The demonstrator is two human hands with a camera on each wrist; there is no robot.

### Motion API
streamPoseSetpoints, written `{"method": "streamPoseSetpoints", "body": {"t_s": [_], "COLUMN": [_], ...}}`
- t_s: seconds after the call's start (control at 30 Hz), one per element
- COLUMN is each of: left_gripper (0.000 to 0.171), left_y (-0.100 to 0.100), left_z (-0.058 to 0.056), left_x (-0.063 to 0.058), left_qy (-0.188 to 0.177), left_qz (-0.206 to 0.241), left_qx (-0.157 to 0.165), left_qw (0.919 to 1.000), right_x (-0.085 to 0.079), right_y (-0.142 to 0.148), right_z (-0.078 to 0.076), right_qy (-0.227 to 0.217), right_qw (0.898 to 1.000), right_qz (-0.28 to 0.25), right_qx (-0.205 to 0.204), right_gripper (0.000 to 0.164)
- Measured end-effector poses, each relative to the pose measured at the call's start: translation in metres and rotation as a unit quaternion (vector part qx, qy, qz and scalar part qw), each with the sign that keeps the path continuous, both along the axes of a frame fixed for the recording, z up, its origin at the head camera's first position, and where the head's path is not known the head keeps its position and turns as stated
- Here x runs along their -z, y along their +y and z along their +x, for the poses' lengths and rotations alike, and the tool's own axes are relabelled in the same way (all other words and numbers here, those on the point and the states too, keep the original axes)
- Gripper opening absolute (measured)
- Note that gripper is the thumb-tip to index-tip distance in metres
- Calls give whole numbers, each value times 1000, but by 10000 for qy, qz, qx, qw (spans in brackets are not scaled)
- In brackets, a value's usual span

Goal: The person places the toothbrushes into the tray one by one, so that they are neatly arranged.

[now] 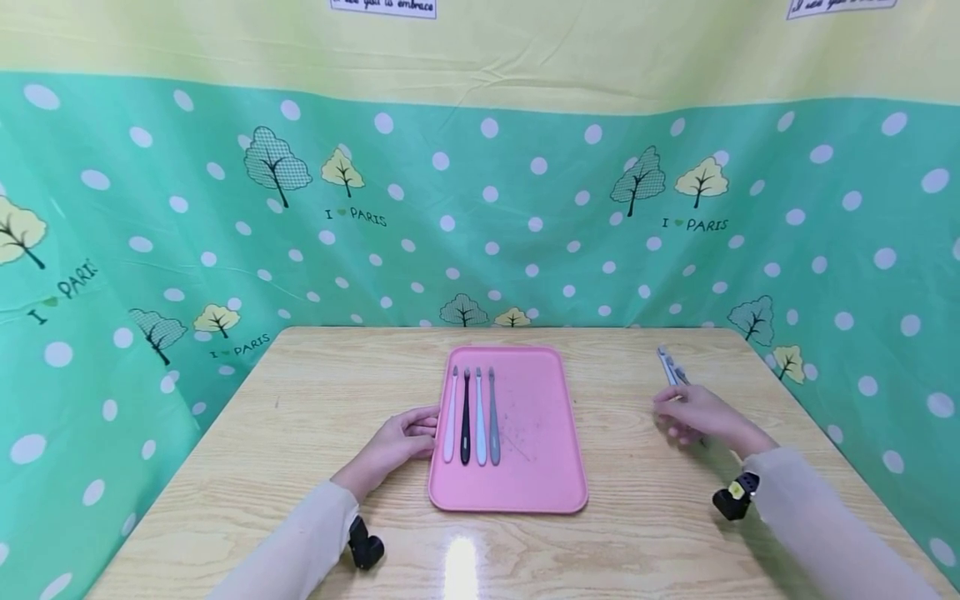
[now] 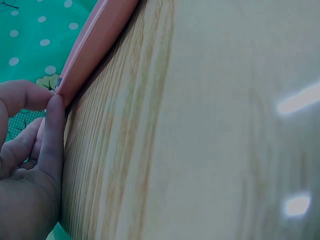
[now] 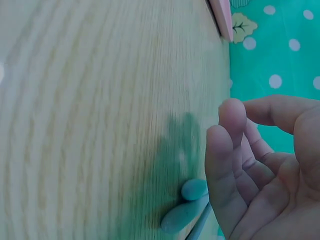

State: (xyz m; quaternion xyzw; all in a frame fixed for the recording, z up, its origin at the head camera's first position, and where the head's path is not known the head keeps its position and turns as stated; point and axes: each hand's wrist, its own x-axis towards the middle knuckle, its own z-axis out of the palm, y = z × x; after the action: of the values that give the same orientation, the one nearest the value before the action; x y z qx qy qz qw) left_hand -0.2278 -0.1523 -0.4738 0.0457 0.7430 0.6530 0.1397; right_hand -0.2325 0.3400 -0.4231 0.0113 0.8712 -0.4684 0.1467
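Observation:
A pink tray [image 1: 540, 475] lies on the table, several toothbrushes side by side on its left half: a pale pink one [image 1: 449, 437], a black one [image 1: 466, 437], a white one [image 1: 481, 437] and a grey one [image 1: 495, 437]. At the tray's left edge, my left hand [image 1: 401, 442] pinches the rim between thumb and forefinger, clearest in the left wrist view. My right hand [image 1: 697, 412] hovers at the table's right side, fingers loosely bent and nothing visible between them. Just beyond it lie more toothbrushes [image 1: 667, 365], partly hidden by the hand; their rounded handle ends [image 3: 182, 217] show in the right wrist view.
The wooden table [image 1: 337, 367] carries the tray near its middle. A green dotted cloth [image 1: 487, 242] hangs behind the table and along both sides. Glare [image 1: 461, 567] shines on the table's front part.

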Motion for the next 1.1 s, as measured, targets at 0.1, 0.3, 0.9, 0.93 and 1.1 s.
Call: {"method": "streamPoseSetpoints", "body": {"t_s": [0.1,0.3,0.9,0.93,1.1], "left_gripper": [63,63,63,63,62], "left_y": [0,0,-1,0,0], "left_z": [0,0,1,1,1], "left_x": [0,0,-1,-1,-1], "left_qy": [2,-30,-15,-17,-34], "left_qz": [-3,100,23,20,20], "left_qx": [-12,-5,-19,-20,-41], "left_qw": [10000,9999,10000,10000,10000], "right_x": [0,-3,6,7,9], "right_y": [3,7,26,26,26], "right_z": [-3,-3,-6,-6,-7], "right_qy": [49,203,376,376,405], "right_qw": [9999,9989,9935,9934,9927], "right_qz": [50,263,878,878,910], "right_qx": [153,343,617,636,685], "right_gripper": [42,45,43,42,40]}}
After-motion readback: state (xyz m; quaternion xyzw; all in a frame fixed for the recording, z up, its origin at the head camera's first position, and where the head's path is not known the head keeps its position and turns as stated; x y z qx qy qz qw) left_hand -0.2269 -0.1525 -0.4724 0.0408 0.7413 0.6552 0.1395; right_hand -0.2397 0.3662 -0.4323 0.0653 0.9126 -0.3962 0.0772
